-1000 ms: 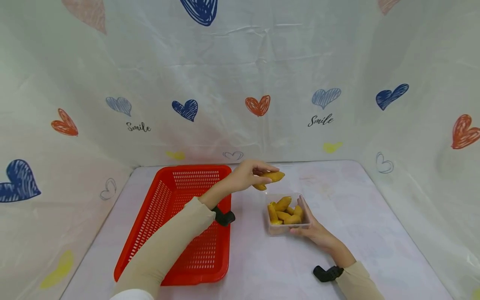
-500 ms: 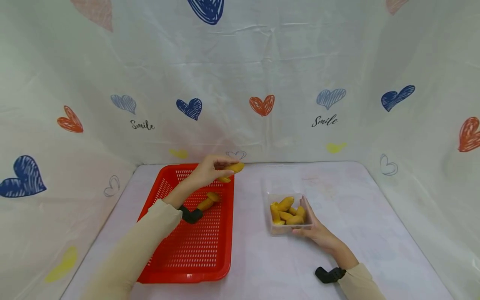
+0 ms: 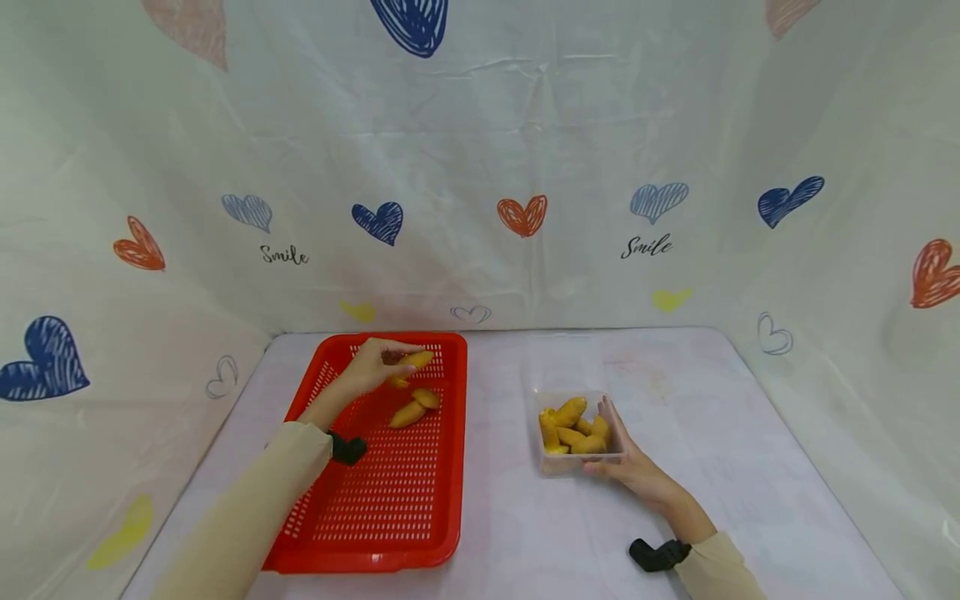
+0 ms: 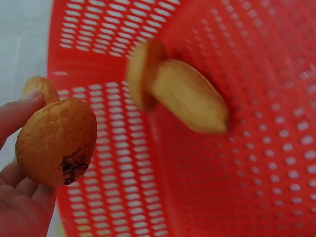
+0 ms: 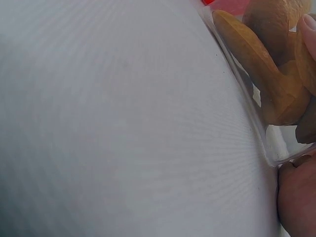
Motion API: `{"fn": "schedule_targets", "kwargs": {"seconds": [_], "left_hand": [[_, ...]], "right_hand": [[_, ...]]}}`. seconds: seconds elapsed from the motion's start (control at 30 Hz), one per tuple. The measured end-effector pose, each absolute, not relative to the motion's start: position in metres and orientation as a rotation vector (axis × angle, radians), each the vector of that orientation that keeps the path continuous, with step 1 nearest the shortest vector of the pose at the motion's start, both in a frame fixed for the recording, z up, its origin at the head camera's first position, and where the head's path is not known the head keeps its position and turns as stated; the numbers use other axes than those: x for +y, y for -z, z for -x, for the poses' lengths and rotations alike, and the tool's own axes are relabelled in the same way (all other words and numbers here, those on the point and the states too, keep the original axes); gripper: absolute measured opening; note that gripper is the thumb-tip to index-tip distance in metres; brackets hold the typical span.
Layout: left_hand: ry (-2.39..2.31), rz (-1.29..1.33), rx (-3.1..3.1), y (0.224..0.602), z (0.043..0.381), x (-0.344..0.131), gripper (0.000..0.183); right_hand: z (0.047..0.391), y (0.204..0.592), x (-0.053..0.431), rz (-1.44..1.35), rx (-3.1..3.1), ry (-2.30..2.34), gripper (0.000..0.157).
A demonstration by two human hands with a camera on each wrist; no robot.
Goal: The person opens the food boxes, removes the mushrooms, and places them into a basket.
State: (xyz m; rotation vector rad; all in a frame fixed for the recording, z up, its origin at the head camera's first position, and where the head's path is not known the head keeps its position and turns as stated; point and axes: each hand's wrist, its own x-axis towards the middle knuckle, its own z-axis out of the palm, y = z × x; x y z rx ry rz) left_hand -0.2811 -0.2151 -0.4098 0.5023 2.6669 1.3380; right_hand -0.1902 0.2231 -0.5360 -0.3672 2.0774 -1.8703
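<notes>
My left hand (image 3: 369,364) pinches a yellow-brown mushroom (image 3: 418,359) over the far part of a red perforated basket (image 3: 375,500). In the left wrist view the held mushroom's round cap (image 4: 54,140) faces the camera, with a black patch on it. Another mushroom (image 4: 190,96) lies on its side in the basket. On the right of the table, my right hand (image 3: 633,467) grips the near right corner of a clear plastic container (image 3: 558,468), thumb in front and fingers along its side. Several mushrooms (image 5: 252,49) are heaped inside it.
Both basket and container stand on a pale table (image 3: 510,533). A white curtain printed with hearts (image 3: 522,215) hangs behind and at the sides. A dark wrist device (image 3: 348,450) sits on the left wrist, another (image 3: 658,554) on the right.
My left hand has carried the mushroom leftward from near the container, then lower over the basket. The mushroom lying in the basket has come into view. My right hand stays on the container.
</notes>
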Motion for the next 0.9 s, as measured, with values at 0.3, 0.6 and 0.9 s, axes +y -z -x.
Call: {"fn": "schedule_targets", "kwargs": {"seconds": [0.3,0.6,0.9], "left_hand": [[-1.274,-0.526,2.695,0.451,0.284,-0.236,0.029],[-1.357,-0.549,2.623,0.472,0.287,-0.242,0.03],[-1.367,-0.439,2.639,0.477,0.293,-0.246,0.032]], "right_hand": [[0.189,0.535,0.223,0.362,2.08,1.861,0.104],[0.189,0.535,0.222,0.377,2.075,1.873,0.104],[0.19,0.535,0.223,0.37,2.093,1.864,0.104]]}}
